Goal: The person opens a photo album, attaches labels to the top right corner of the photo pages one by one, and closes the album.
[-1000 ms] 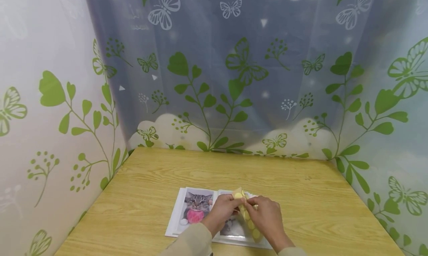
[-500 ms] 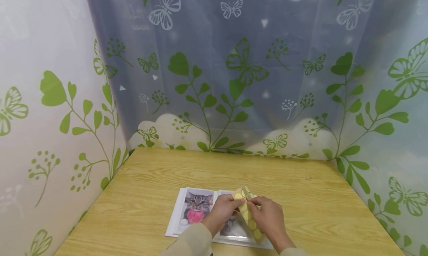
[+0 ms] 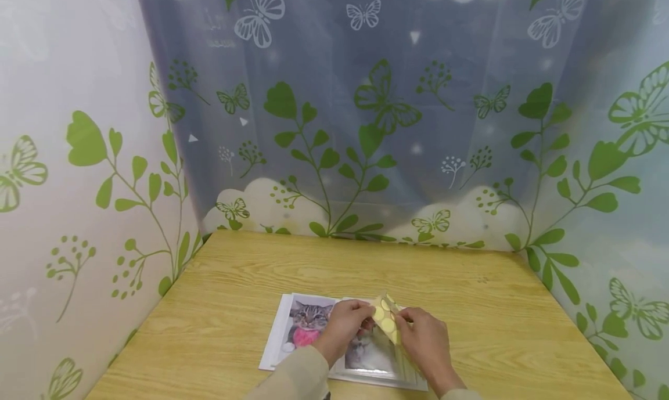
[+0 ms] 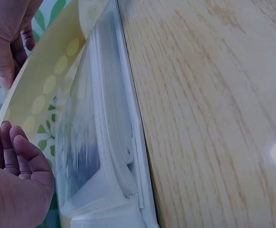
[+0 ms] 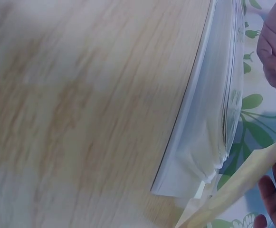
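The left hand [image 3: 342,329] and right hand [image 3: 427,340] each pinch an edge of the yellow round-sticker sheet [image 3: 387,321] above the open photo album [image 3: 370,359] on the wood-grain table [image 3: 230,301].

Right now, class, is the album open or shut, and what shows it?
Open. In the head view the album lies spread on the table, a cat picture on one side, another, partly covered picture on the other.
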Demonstrator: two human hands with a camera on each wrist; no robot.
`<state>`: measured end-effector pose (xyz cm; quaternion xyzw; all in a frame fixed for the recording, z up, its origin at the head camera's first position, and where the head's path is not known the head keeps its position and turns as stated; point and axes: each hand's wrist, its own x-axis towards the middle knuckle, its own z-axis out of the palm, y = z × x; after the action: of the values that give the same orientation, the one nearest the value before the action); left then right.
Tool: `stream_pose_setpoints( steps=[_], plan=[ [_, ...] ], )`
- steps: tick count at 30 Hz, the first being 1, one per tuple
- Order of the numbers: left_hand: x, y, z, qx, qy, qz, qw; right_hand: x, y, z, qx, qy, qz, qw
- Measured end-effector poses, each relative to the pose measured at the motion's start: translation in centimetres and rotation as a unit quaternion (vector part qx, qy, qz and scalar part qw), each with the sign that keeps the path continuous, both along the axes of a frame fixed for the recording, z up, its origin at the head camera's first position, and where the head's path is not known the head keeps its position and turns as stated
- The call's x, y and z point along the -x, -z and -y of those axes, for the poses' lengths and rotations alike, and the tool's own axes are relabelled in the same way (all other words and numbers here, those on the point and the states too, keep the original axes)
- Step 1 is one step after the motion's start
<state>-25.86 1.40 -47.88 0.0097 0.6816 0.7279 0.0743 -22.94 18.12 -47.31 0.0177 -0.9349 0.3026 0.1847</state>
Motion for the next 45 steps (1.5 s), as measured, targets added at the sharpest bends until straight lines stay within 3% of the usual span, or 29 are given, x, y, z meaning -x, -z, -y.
stream_pose_setpoints(
  steps=[7, 16, 33, 45],
  plan=[
    [-0.3, 0.1, -0.1, 0.032, 0.001, 0.005, 0.9995, 0.1, 0.1, -0.7, 0.02, 0.013, 0.001, 0.9997],
    [-0.3, 0.4, -0.3, 0.035, -0.008, -0.007, 0.9993, 0.5, -0.1, -1.9, 0.072, 0.046, 0.056, 0.9948],
    [-0.5, 1.1, -1.2, 0.048, -0.053, 0.0, 0.9974, 0.3, -0.8, -4.9, 0.129, 0.058, 0.074, 0.9871],
    [-0.9, 1.3, -2.7, 0.087, -0.026, -0.043, 0.9949, 0.4, -1.0, -5.4, 0.136, 0.057, 0.078, 0.986]
  ],
)
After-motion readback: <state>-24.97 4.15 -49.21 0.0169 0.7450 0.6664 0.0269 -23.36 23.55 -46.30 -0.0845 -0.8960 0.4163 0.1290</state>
